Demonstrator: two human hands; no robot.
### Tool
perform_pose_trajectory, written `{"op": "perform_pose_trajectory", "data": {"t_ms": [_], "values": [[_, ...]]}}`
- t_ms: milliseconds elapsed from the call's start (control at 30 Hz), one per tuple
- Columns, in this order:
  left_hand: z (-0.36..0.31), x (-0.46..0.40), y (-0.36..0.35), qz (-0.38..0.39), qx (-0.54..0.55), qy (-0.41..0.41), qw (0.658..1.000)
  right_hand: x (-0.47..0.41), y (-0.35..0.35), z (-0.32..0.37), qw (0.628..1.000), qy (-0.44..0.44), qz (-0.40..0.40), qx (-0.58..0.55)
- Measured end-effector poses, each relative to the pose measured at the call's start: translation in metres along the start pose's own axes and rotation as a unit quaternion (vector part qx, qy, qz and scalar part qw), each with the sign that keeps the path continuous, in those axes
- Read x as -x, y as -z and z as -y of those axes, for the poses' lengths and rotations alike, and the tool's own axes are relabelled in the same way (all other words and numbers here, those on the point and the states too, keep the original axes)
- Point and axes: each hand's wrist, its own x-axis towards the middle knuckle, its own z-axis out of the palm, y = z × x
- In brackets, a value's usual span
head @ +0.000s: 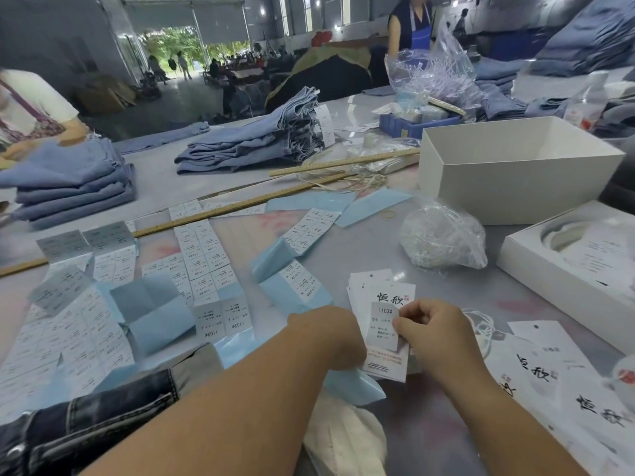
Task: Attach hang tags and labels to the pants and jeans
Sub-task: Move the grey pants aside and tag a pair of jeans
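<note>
Pinching a 1103# label (384, 325) against the hang tag (385, 341), the right hand (433, 333) curled; left hand (330, 333) gripped the tag's left edge.

Wearer's two forearms, seen from the head camera. Both arms are bare from the lower frame edge to the wrist, with no sleeve in view. The left hand (328, 333) and right hand (434, 333) are bare, with short, unpainted fingernails.
</note>
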Motion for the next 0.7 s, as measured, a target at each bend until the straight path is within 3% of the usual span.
{"op": "perform_pose_trajectory", "data": {"t_ms": [400,700], "values": [[0.001,0.000,0.000,0.012,-0.002,-0.001,1.000,0.009,-0.006,0.000,0.993,0.077,-0.064,0.067],[0.000,-0.002,0.001,0.018,-0.010,-0.002,1.000,0.015,-0.009,0.002,0.979,0.124,-0.056,0.153]]}}
